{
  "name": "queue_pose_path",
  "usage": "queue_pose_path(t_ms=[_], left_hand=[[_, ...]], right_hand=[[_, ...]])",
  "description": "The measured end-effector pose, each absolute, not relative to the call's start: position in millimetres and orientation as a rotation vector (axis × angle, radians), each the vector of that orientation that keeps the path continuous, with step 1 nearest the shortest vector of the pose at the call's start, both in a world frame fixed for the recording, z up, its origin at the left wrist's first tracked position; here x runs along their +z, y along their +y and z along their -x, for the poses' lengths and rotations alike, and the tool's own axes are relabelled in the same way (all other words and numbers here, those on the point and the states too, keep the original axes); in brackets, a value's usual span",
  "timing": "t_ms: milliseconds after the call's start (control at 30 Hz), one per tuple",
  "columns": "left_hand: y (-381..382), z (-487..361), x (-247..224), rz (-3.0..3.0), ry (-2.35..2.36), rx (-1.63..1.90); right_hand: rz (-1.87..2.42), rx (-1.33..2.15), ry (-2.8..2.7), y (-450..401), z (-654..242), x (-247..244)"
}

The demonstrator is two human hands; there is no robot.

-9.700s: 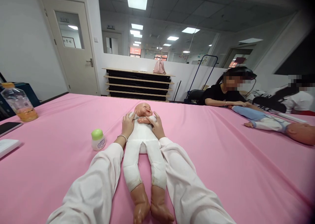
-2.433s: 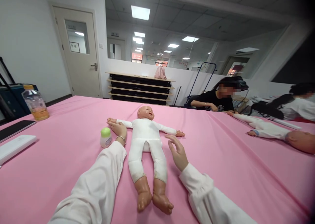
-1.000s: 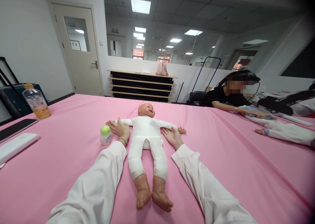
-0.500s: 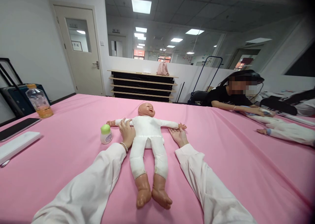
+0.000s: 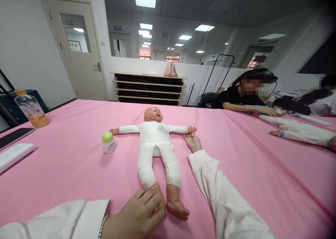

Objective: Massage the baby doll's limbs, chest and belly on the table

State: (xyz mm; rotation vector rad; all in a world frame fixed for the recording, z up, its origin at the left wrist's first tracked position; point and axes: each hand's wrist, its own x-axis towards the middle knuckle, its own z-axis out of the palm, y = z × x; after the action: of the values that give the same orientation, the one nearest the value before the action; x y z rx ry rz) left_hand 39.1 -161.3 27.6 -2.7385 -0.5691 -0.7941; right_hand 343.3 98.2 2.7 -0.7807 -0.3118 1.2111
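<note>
Doll (image 5: 154,141) face up mid-table on pink cloth (image 5: 252,197), arms spread. Left hand (image 5: 136,212) near, closed around the left foot (image 5: 157,190). Right hand (image 5: 193,143) open, flat on the cloth, just below the doll's right hand. Upright jar (image 5: 108,143) just beside the doll's left arm. Risks: foot slipping from a loose hold; jar toppling under a careless sweep of the left sleeve (image 5: 65,216).

Left hand (image 5: 135,212) on doll foot (image 5: 157,193), pink tablecloth (image 5: 257,183)
</note>
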Motion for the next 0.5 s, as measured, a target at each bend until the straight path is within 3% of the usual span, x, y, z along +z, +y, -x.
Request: queue_pose_path(t_ms=[500], left_hand=[[-163, -42, 11, 2.751, -0.86, -0.677]], right_hand=[[0.725, 1.205, -0.317, 91, -339, 5]])
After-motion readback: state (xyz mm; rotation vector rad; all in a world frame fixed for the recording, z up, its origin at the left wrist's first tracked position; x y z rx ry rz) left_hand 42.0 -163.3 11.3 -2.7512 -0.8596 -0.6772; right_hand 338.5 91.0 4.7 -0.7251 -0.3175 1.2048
